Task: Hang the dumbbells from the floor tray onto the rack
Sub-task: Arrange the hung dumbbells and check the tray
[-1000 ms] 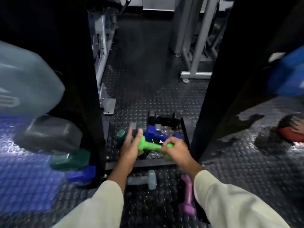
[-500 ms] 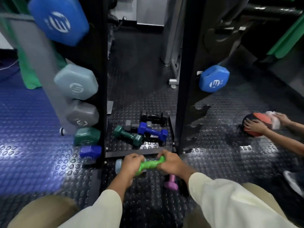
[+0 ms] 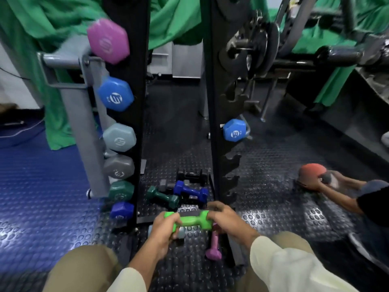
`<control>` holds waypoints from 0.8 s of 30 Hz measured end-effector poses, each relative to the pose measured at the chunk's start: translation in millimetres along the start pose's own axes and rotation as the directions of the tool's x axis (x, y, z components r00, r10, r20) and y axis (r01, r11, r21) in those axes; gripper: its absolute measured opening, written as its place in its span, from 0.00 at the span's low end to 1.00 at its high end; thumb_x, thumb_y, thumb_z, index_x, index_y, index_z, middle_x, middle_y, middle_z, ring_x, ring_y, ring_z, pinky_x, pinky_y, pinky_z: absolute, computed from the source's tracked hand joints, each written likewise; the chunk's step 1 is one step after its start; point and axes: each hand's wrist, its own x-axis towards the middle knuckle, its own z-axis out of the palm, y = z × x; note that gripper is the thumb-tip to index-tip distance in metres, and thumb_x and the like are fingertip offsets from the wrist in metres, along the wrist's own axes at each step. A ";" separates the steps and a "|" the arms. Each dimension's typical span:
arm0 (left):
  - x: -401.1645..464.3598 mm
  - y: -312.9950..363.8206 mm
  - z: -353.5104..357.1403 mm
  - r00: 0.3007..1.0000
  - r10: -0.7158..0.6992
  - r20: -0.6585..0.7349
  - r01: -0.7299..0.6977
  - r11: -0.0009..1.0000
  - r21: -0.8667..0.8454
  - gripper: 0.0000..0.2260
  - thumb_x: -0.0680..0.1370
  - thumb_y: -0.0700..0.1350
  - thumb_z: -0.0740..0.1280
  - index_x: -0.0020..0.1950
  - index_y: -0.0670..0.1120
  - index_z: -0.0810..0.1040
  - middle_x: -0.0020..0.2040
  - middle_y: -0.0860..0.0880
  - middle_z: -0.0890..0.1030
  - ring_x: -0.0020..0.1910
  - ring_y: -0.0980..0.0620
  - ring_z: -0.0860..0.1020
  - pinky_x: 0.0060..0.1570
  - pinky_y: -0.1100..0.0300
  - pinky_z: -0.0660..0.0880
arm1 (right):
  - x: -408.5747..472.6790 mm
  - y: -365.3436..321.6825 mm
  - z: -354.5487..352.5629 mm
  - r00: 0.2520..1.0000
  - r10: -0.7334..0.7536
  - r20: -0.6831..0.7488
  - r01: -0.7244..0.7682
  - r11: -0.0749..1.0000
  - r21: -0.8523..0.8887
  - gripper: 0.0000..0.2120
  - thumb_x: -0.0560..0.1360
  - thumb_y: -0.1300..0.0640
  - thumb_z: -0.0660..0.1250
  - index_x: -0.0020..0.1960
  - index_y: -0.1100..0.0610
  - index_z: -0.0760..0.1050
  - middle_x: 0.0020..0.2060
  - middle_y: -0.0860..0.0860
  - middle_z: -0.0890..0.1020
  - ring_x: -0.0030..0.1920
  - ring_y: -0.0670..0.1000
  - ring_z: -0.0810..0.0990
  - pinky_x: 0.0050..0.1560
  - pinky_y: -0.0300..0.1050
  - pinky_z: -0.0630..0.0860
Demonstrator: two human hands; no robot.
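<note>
Lifted clear of the floor tray [image 3: 147, 219], the green dumbbell [image 3: 190, 222] hangs level, left hand [image 3: 163, 232] and right hand [image 3: 226, 221] fingers curled round its ends, squared for the rack [image 3: 212, 114].

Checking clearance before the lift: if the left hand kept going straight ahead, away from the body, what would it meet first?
Probably the dark green dumbbell lying in the floor tray, just beyond the left hand gripping the bright green dumbbell; depth is uncertain.

Head-worn camera looks forward and down, close over the hands [image 3: 193, 226].
</note>
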 end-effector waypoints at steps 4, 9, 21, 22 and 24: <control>-22.2 16.3 7.0 0.998 0.056 0.022 -0.053 0.994 -0.100 0.06 0.73 0.32 0.64 0.47 0.41 0.73 0.35 0.44 0.75 0.26 0.52 0.70 0.21 0.62 0.60 | -19.4 -11.8 1.9 0.995 -0.075 0.071 0.062 0.984 0.167 0.14 0.78 0.58 0.71 0.62 0.49 0.78 0.59 0.59 0.81 0.46 0.57 0.83 0.45 0.54 0.84; -42.3 49.6 10.9 0.991 0.110 0.071 -0.102 0.990 -0.099 0.10 0.70 0.35 0.68 0.49 0.42 0.73 0.35 0.45 0.76 0.28 0.51 0.71 0.22 0.62 0.62 | -35.3 -33.7 -9.7 0.985 -0.175 0.004 0.170 0.961 0.218 0.14 0.78 0.56 0.73 0.62 0.51 0.78 0.49 0.59 0.84 0.34 0.54 0.81 0.36 0.48 0.77; -78.7 192.8 31.9 0.897 0.436 0.071 -0.441 0.880 0.174 0.14 0.82 0.49 0.70 0.61 0.45 0.70 0.57 0.44 0.75 0.46 0.51 0.81 0.53 0.47 0.84 | -74.3 -147.3 -48.0 0.861 -0.439 -0.257 0.506 0.792 0.342 0.14 0.79 0.55 0.73 0.64 0.51 0.80 0.53 0.57 0.83 0.37 0.52 0.82 0.39 0.48 0.80; -81.9 207.4 33.7 0.860 0.507 0.065 -0.509 0.840 0.188 0.16 0.81 0.49 0.71 0.64 0.45 0.72 0.58 0.44 0.76 0.47 0.51 0.81 0.52 0.47 0.85 | -79.4 -161.8 -51.8 0.841 -0.461 -0.283 0.538 0.765 0.355 0.14 0.79 0.55 0.73 0.64 0.52 0.80 0.52 0.56 0.83 0.38 0.52 0.82 0.38 0.47 0.80; -90.5 236.0 37.8 0.783 0.620 0.054 -0.617 0.763 0.192 0.25 0.79 0.46 0.75 0.74 0.47 0.72 0.63 0.44 0.75 0.52 0.50 0.82 0.50 0.49 0.85 | -89.0 -192.8 -61.4 0.804 -0.492 -0.335 0.592 0.720 0.361 0.14 0.79 0.55 0.74 0.64 0.52 0.80 0.51 0.56 0.82 0.38 0.52 0.81 0.36 0.45 0.79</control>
